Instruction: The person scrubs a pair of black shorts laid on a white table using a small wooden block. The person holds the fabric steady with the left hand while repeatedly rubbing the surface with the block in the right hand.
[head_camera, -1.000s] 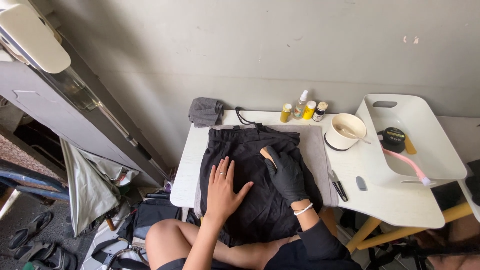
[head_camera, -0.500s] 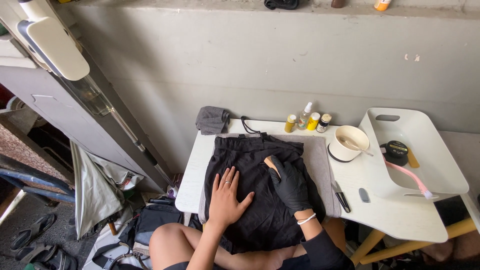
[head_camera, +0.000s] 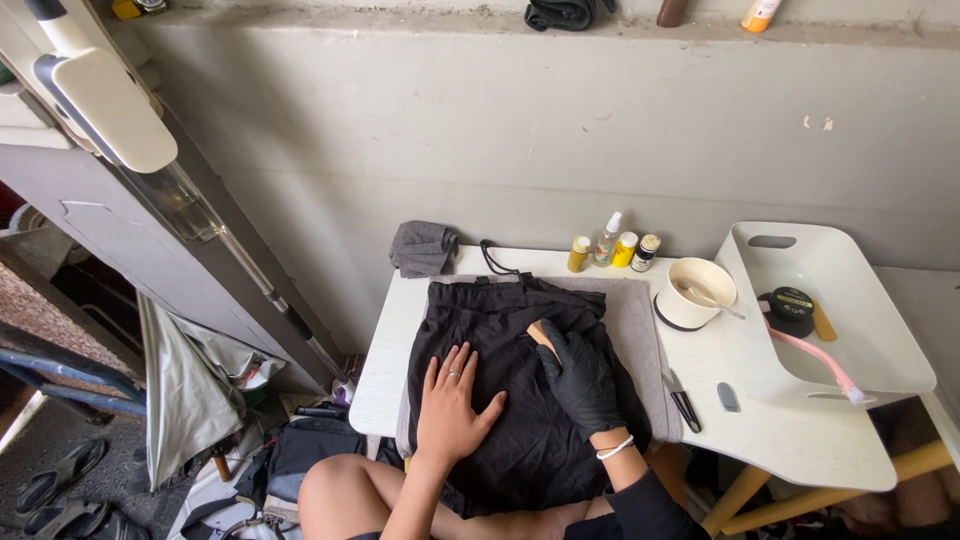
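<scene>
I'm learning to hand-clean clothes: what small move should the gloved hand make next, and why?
Probably a short stroke of the brush across the black garment: the gloved right hand grips it against the fabric, and the bare left hand lies flat, pinning the cloth.

**Small bottles and a tin along the wall**

Four small containers stand in a row at the back edge of the white worktop (head_camera: 800, 440), against the grey wall. From the left: a yellow bottle (head_camera: 578, 254) with a dark band, a clear spray bottle (head_camera: 606, 240) with a white top, a yellow bottle with a white cap (head_camera: 625, 249), and a white bottle with a black cap (head_camera: 646, 253). In the white tray (head_camera: 860, 350) lies a round black tin (head_camera: 792, 306) with a yellow-green label on its lid. On the ledge above, an orange-and-white bottle (head_camera: 760, 13) is cut off by the frame.
</scene>
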